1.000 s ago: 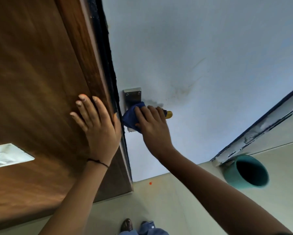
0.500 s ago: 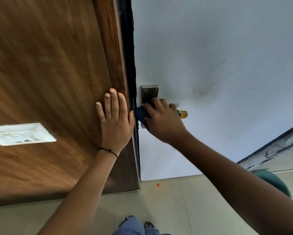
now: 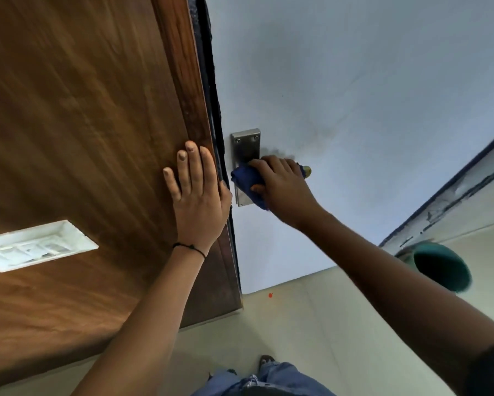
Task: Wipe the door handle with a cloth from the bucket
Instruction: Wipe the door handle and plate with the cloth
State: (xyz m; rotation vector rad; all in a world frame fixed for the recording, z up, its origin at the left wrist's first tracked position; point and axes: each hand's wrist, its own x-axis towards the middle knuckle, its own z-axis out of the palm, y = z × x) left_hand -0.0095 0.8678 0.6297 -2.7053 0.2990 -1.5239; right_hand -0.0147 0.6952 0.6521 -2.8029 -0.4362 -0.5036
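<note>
Fingers point(image 3: 264, 164) of our right hand point(image 3: 283, 190) curl over the blue cloth point(image 3: 244, 178) and press it around the door handle point(image 3: 306, 169), thumb underneath, so the hand is closed on cloth and lever together. We have only the head view to go by. In it the cloth bunches out to the left of the knuckles, lying against the steel backplate point(image 3: 244, 144), with a loose corner hanging below the hand. Only the brass-coloured tip of the handle shows, poking out past the little finger side; the rest of the lever is hidden under cloth and palm.

We judge the cloth to be soft, light and probably damp, so it will fold and slide wherever we squeeze it. It is best held as a wad in the palm with fingers wrapped over it. The handle is rigid metal fixed to the pale door point(image 3: 354, 95), likely smooth and a bit slippery under a wet cloth, and it may pivot if we lean on it. We would grip along the lever, not the tip.

Our left hand point(image 3: 197, 201) lies flat and open on the wooden panel point(image 3: 83, 124), fingers spread, holding nothing, its thumb at the dark door edge.

Down to the right, well apart from both hands, the green bucket point(image 3: 440, 267) stands on the floor point(image 3: 311, 324).
</note>
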